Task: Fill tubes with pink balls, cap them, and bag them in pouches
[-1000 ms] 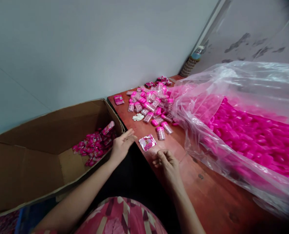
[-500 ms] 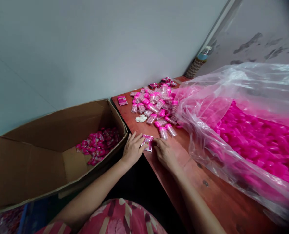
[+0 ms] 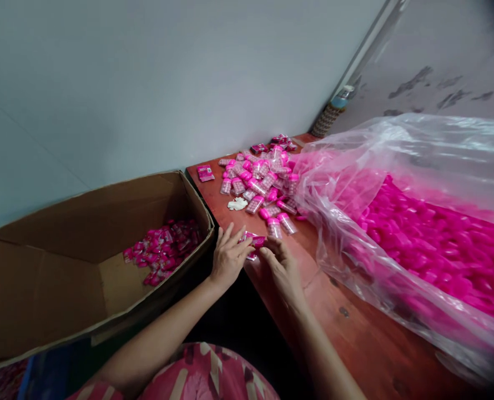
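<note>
A small pink printed sachet (image 3: 258,241) is between my two hands, lifted at the near-left edge of the table, with more pink-and-white wrapper showing just under it. My left hand (image 3: 227,259) has its thumb and a fingertip on the sachet's left end, while its other fingers stretch forward. The right end is pinched between the thumb and fingers of my right hand (image 3: 283,266). Just beyond lie small clear bottles with pink caps (image 3: 273,226), filled with pale beads, heaped toward the wall. A crumpled white scrap (image 3: 237,204) rests beside the heap.
On the left stands an open cardboard box (image 3: 70,210) with many pink sachets (image 3: 167,247) inside. A large clear plastic bag (image 3: 330,222) of pink caps (image 3: 434,244) covers the table's right side. Another sachet (image 3: 205,173) lies at the far-left corner. A bottle (image 3: 334,111) stands in the back corner.
The sachet lay flat on the table before; now it is raised and tilted between my hands. My right hand has turned, bringing its thumb up onto it. The view has shifted slightly.
</note>
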`<control>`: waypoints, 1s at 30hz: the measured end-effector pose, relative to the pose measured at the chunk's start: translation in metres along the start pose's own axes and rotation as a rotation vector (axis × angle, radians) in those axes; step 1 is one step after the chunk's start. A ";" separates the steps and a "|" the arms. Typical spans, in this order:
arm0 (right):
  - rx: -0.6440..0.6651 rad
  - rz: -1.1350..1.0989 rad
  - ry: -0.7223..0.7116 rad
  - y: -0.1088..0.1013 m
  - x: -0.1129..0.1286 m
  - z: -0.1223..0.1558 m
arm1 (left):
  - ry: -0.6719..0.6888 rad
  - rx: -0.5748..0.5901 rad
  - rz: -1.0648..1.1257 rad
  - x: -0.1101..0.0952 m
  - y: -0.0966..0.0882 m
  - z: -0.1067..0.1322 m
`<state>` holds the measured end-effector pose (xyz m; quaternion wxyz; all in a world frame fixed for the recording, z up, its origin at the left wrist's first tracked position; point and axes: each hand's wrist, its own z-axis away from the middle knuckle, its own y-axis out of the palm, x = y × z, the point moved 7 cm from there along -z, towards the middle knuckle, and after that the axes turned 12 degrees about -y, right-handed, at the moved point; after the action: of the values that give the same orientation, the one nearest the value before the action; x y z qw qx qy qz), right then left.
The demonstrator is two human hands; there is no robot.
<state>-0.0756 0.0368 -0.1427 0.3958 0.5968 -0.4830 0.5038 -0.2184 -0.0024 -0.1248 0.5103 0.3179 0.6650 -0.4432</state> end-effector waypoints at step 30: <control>0.253 0.598 0.047 -0.006 0.022 0.000 | -1.009 -0.005 1.133 0.058 0.007 0.018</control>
<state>-0.0689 0.0344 -0.1208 0.1639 0.4613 -0.5611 0.6674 -0.2212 -0.0172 -0.1840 0.9030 0.3683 0.0869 -0.2035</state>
